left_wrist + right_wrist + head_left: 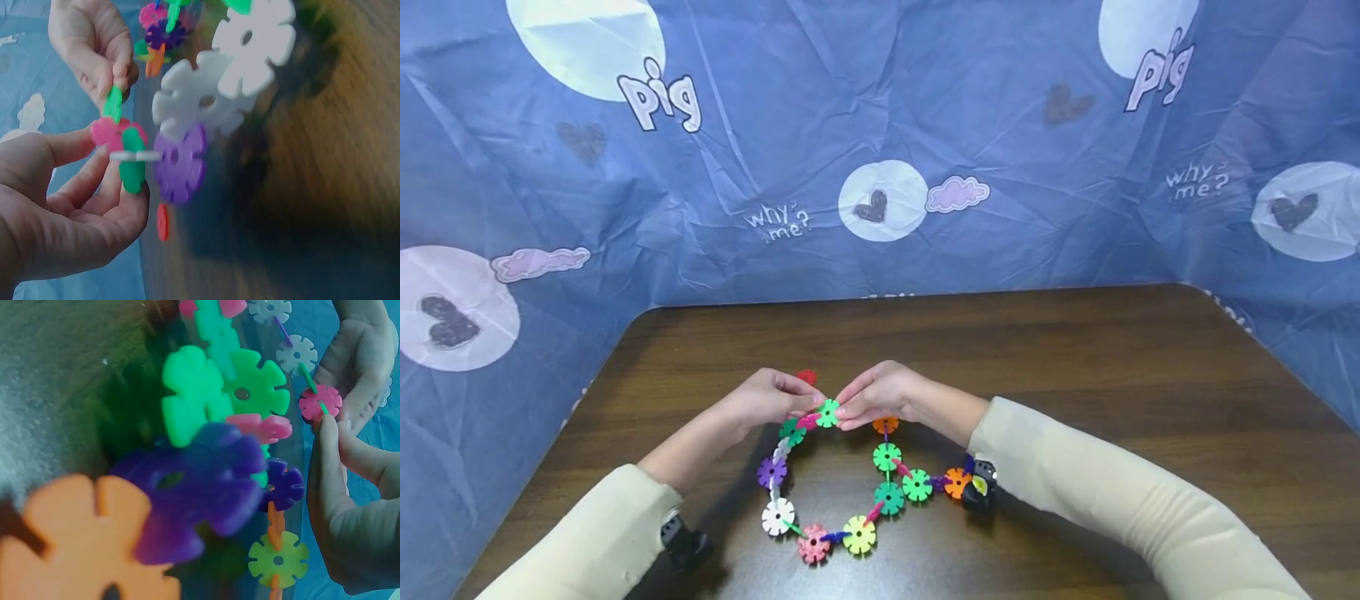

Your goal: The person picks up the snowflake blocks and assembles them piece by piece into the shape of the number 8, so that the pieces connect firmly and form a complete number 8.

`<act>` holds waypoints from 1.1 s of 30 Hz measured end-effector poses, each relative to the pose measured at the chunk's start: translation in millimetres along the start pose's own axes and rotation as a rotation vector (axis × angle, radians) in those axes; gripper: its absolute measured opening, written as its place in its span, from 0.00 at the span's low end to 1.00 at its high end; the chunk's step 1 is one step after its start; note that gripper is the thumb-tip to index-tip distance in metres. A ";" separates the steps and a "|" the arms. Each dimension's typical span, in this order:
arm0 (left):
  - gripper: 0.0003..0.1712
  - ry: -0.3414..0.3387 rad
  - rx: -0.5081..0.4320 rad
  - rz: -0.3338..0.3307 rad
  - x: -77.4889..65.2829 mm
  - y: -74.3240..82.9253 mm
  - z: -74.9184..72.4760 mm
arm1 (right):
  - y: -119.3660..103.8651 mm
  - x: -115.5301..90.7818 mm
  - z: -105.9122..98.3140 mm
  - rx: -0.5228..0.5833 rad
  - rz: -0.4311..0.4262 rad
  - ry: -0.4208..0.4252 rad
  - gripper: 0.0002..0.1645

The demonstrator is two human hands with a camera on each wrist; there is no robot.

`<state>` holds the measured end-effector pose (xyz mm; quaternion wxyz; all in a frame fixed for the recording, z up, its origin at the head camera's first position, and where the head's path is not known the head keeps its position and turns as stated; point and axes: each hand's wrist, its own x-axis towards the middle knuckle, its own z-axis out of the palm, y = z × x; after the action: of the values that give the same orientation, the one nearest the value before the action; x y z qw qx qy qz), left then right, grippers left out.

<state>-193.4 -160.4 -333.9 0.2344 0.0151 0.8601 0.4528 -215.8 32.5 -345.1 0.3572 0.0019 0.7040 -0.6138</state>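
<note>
Notched plastic snowflake discs, slotted edge to edge, form a curved chain low over the table. My left hand [767, 396] pinches the pink disc [111, 134] near the chain's far end, beside a dark green disc [792, 432]. My right hand [880, 396] pinches a light green disc [827, 412] between thumb and fingertips, its edge at the pink disc. From there the chain curves past a purple disc [772, 472], a white disc [778, 517] and a yellow disc [860, 535]. Fingers partly cover the pink disc.
A branch of the chain runs right to an orange disc [957, 483] by the right wrist camera [979, 487]. Another orange disc [885, 425] lies under the right forearm. A red disc [807, 377] sits behind my left hand. Blue printed cloth [820, 275] hangs behind the wooden table [1075, 367].
</note>
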 end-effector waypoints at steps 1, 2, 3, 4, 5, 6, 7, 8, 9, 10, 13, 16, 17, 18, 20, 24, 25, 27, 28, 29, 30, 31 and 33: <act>0.17 0.004 0.006 0.005 1.4 1.0 2.8 | 1.0 -0.7 -0.8 0.004 0.001 0.001 0.14; 0.17 0.007 0.011 0.006 2.8 1.3 5.0 | 1.8 -1.2 -1.5 0.008 0.004 0.002 0.14; 0.16 0.009 0.013 0.009 4.2 1.2 6.9 | 2.8 -1.8 -2.1 0.011 0.003 0.003 0.14; 0.15 0.016 0.012 0.011 5.1 0.2 7.9 | 3.0 -2.0 -1.9 0.009 0.000 0.003 0.14; 0.15 0.020 0.009 0.015 5.7 -0.9 8.7 | 2.9 -2.6 -1.7 0.004 0.001 0.002 0.14; 0.15 0.022 0.006 0.018 6.3 -2.4 9.3 | 2.6 -3.3 -1.4 0.001 0.002 0.001 0.14; 0.15 0.020 0.001 0.021 6.5 -3.8 9.7 | 2.2 -3.6 -1.2 -0.005 0.005 0.000 0.14; 0.15 0.020 -0.005 0.021 6.4 -5.2 10.0 | 1.7 -4.1 -0.9 -0.017 0.004 -0.005 0.14; 0.15 0.020 -0.009 0.021 6.0 -6.7 10.2 | 0.7 -4.6 -0.9 -0.035 0.004 -0.007 0.14; 0.15 0.020 -0.012 0.016 5.4 -8.2 10.3 | -0.9 -4.7 -0.8 -0.063 0.004 -0.008 0.14; 0.15 0.013 -0.029 0.001 2.4 -13.0 9.9 | -7.7 -2.5 -1.3 -0.166 -0.019 -0.005 0.15; 0.15 0.000 -0.051 -0.005 0.2 -17.9 9.6 | -17.1 3.4 -1.5 -0.247 -0.060 0.030 0.17; 0.15 -0.004 -0.059 -0.005 -0.3 -19.3 9.8 | -20.3 6.2 -1.2 -0.266 -0.075 0.047 0.17; 0.16 -0.009 -0.064 -0.007 -0.8 -20.7 10.2 | -23.1 9.5 -0.9 -0.284 -0.088 0.068 0.16; 0.16 -0.017 -0.077 -0.011 -2.3 -23.7 9.9 | -29.0 18.3 1.4 -0.340 -0.109 0.110 0.14; 0.16 -0.018 -0.086 -0.018 -5.1 -28.6 9.6 | -36.8 40.1 8.0 -0.635 -0.182 0.200 0.11; 0.16 -0.014 -0.092 -0.018 -5.7 -29.4 9.4 | -38.3 45.4 10.2 -0.744 -0.207 0.214 0.11; 0.16 -0.008 -0.098 -0.015 -7.1 -30.9 8.7 | -41.0 55.9 14.8 -0.958 -0.263 0.229 0.13; 0.16 -0.004 -0.103 -0.014 -7.9 -31.4 8.3 | -42.3 60.1 17.3 -1.052 -0.293 0.220 0.14; 0.16 -0.003 -0.105 -0.016 -8.8 -31.9 7.9 | -43.3 64.0 19.8 -1.128 -0.322 0.201 0.14; 0.16 -0.005 -0.104 -0.017 -9.9 -32.0 7.2 | -44.3 67.2 22.3 -1.198 -0.354 0.179 0.15; 0.16 -0.003 -0.105 -0.020 -10.8 -32.2 6.5 | -45.5 69.6 24.8 -1.247 -0.383 0.151 0.16; 0.16 0.000 -0.107 -0.023 -12.3 -32.7 4.8 | -47.9 73.1 29.7 -1.313 -0.434 0.096 0.16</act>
<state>-174.4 -178.9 -357.1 0.2401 -0.0074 0.8349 0.4953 -276.5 -36.9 -340.4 0.1220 -0.3283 0.9293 -0.1174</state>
